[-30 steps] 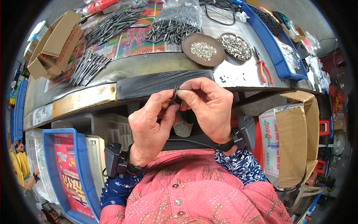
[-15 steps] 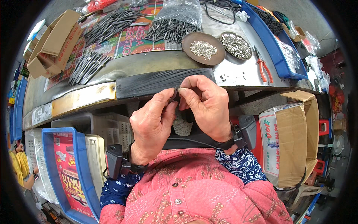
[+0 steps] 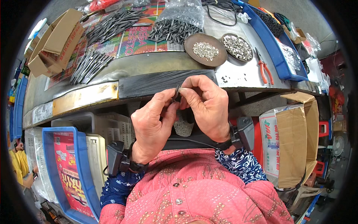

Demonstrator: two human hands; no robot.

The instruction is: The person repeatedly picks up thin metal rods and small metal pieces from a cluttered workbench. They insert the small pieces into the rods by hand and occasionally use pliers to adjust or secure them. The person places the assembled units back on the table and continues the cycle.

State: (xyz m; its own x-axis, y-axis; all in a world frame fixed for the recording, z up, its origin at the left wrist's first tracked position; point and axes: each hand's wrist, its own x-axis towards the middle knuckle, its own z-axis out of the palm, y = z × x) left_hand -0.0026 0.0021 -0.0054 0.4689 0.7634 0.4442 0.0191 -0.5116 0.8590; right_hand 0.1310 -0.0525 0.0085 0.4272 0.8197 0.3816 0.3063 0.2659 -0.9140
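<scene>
My left hand (image 3: 152, 124) and my right hand (image 3: 206, 109) meet in front of the table's near edge, fingertips pinched together. Between them is a small dark piece (image 3: 177, 93), mostly hidden by the fingers; its kind cannot be made out. Beyond the hands lies a black, scratched board (image 3: 156, 80) along the table edge. On the table, a brown dish (image 3: 220, 45) holds small silver metal pieces (image 3: 205, 51). A smaller dish beside it holds round silver bits (image 3: 237, 47). Slim black rods (image 3: 89, 68) lie bunched at the left.
Orange-handled pliers (image 3: 264, 71) lie near a long blue tray (image 3: 298, 77). More black pieces (image 3: 113, 23) and a clear plastic bag (image 3: 182, 13) are at the back. Cardboard boxes stand left (image 3: 56, 44) and right (image 3: 296, 145). A blue crate (image 3: 61, 168) stands lower left.
The view has shifted very slightly. My hands stay together at nearly the same place, with the left fingers a little closer to the right.
</scene>
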